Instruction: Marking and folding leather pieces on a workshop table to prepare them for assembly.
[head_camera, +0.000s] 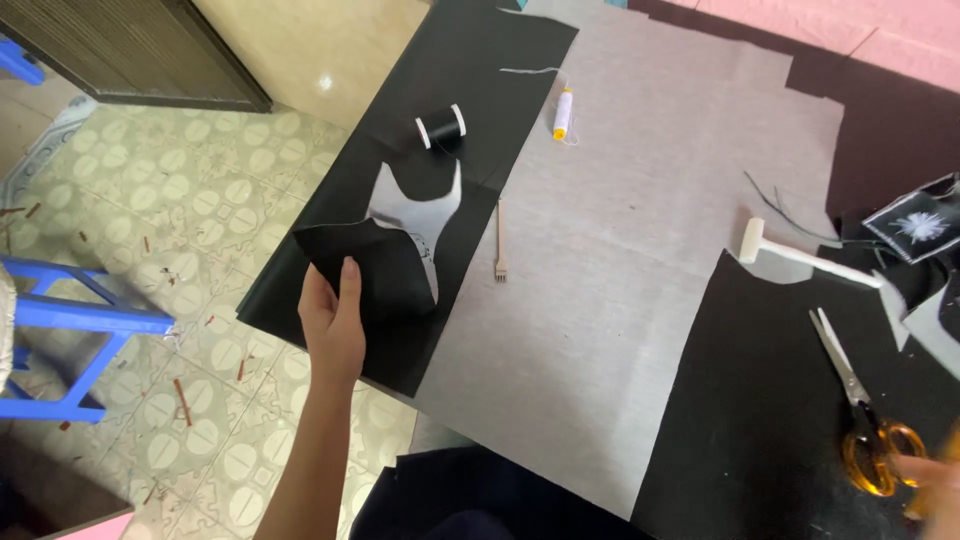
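Your left hand (333, 322) pinches the cut black fabric piece (375, 275) by its near edge, thumb on top, forearm reaching up from below. It looks light and limp, so grip near the edge and support it. It lies over the black sheet (430, 150). Your right hand (930, 480), blurred, touches the scissors (865, 420); its grip is unclear.

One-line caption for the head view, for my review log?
Left hand holds a cut black fabric piece on the grey table; right hand touches orange-handled scissors.
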